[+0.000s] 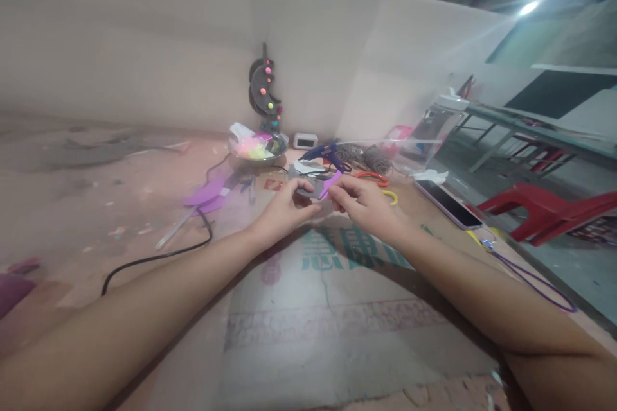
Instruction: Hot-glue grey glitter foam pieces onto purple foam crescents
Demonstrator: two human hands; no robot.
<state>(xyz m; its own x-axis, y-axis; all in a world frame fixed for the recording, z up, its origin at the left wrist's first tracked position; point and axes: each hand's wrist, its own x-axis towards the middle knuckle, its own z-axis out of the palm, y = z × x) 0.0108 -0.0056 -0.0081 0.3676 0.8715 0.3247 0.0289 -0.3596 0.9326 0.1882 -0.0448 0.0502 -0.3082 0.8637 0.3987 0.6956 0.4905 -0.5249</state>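
My right hand point(359, 204) pinches a small purple piece point(330, 185), thin like felt or foam sheet, between thumb and fingertips. Close beside it, my left hand point(288, 210) is held with thumb and forefinger apart in a curve. A grey patch shows behind that gap; whether it touches the fingers is unclear. Both hands are above a printed cardboard sheet point(289, 347). Just beyond them lie a blue glue gun point(324, 155), orange-handled scissors point(373, 178) and a yellow handle loop point(391, 196).
A bowl point(241, 157) of bright scraps stands near a dark crescent ornament point(260, 91) with coloured balls. A small white clock point(305, 141), grey yarn point(376, 159), a clear bottle point(429, 135) and a phone point(448, 204) line the back and right. Purple pieces point(207, 196) and a black cable point(144, 261) lie left.
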